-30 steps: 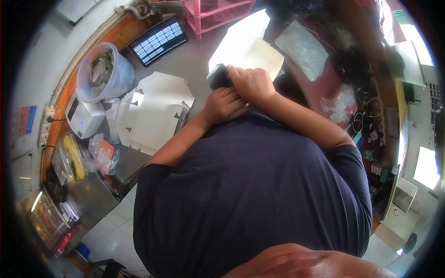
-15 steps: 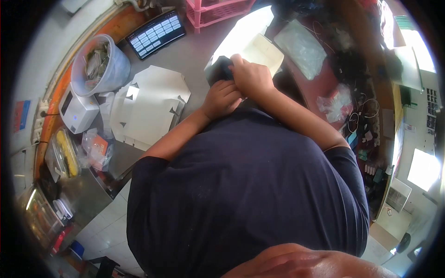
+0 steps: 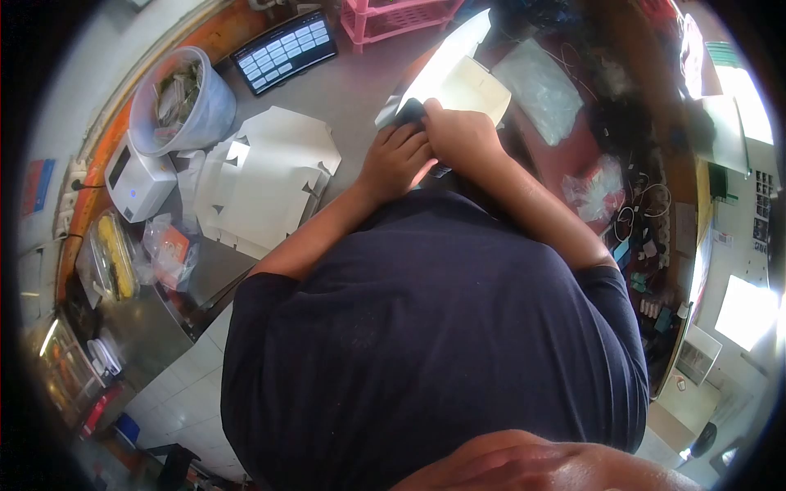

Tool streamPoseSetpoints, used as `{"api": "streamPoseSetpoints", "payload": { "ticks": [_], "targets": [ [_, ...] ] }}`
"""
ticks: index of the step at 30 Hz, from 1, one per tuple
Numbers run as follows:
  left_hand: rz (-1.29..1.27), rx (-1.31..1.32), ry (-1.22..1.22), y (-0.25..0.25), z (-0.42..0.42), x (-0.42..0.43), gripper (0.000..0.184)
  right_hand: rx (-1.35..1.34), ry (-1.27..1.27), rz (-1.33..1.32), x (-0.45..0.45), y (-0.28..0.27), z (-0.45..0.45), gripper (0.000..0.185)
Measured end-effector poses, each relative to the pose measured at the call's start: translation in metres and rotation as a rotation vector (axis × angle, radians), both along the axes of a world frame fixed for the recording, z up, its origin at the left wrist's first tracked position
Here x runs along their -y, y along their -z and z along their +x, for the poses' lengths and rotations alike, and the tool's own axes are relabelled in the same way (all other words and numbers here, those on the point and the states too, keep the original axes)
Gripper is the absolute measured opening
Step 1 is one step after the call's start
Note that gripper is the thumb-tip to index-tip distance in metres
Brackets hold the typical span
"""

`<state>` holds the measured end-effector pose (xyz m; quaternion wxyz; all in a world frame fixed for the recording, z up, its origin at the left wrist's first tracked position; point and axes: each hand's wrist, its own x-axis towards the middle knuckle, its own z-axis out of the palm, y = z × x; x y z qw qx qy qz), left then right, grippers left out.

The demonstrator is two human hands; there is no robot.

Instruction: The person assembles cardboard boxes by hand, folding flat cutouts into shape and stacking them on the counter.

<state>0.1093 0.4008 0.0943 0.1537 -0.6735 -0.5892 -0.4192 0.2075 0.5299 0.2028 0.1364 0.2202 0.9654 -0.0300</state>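
Note:
A white cardboard box [image 3: 479,88] with its tall lid raised stands open at the far side of my hands. At its near left corner is a small dark object [image 3: 411,112], partly covered by fingers; its kind cannot be made out. My right hand [image 3: 464,141] is closed around its right side, knuckles up, against the box's near edge. From the left, my left hand [image 3: 396,162] bends its fingers onto the same dark object, touching my right hand. Left of my forearm, flat white cardboard blanks [image 3: 266,176] with cut slots lie stacked on the metal table.
A tablet [image 3: 284,51] and a pink plastic rack [image 3: 401,23] stand at the back. On the left are a clear bucket [image 3: 214,106], a white printer [image 3: 141,184] and a packed yellow item [image 3: 116,258]. Plastic bags [image 3: 540,90] lie to the right.
My left hand has moved up over the dark object, fingers reaching further, covering more of it. The box has shifted slightly within my hands. The whole view has tilted a little.

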Motion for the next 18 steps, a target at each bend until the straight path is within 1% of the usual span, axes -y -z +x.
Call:
{"api": "streamPoseSetpoints", "payload": {
  "ticks": [3,6,9,12,15,18],
  "targets": [
    [-0.059,-0.032,-0.054,0.002,0.001,0.002,0.034,-0.19,0.024,0.04,0.001,0.012,0.005,0.021],
    [-0.168,-0.034,-0.069,0.003,0.001,0.004,0.033,-0.2,0.027,0.067,0.004,0.016,0.009,0.021],
    [-0.225,-0.091,-0.161,-0.003,0.005,0.004,0.033,-0.16,0.047,0.108,0.008,0.013,0.009,0.02],
    [-0.313,-0.054,-0.198,-0.011,0.007,0.002,0.032,-0.155,0.059,0.126,0.009,0.009,0.008,0.021],
    [-0.454,0.016,-0.223,-0.007,0.007,-0.004,0.032,-0.124,0.089,0.129,0.009,0.006,0.004,0.025],
    [-0.317,0.022,-0.224,-0.007,0.002,-0.009,0.032,0.065,0.147,0.037,0.013,-0.01,-0.007,0.03]
  ]
}}
